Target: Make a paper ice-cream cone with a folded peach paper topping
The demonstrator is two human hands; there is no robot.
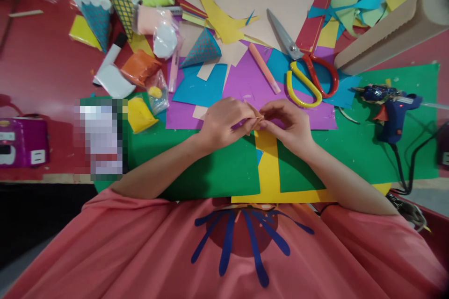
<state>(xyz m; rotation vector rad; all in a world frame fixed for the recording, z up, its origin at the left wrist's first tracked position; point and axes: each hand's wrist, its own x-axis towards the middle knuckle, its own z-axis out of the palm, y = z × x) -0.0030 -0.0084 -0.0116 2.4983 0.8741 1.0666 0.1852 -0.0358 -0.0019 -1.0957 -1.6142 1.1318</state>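
Note:
Both hands meet over the purple paper (pixel 206 119) at the middle of the view. My left hand (pixel 229 121) pinches a small folded piece of beige paper (pixel 258 117) between thumb and fingers. On its right side, the fingertips of my right hand (pixel 288 125) close on the edge of the same piece. The piece is small and mostly covered by the fingers. Just beyond the hands lies a salmon-coloured pen (pixel 264 68). Scissors (pixel 298 58) with one yellow and one red handle rest to its right. A blue patterned paper cone (pixel 202 49) lies beyond my left hand.
A blue glue gun (pixel 394 114) with its cord lies on green card (pixel 365 159) at the right. A rolled beige sheet (pixel 396 28) is behind it. Clay packets (pixel 141 114), decorated cones (pixel 94 14) and a marker (pixel 110 58) lie at the left, near a blurred rectangular object (pixel 103 138).

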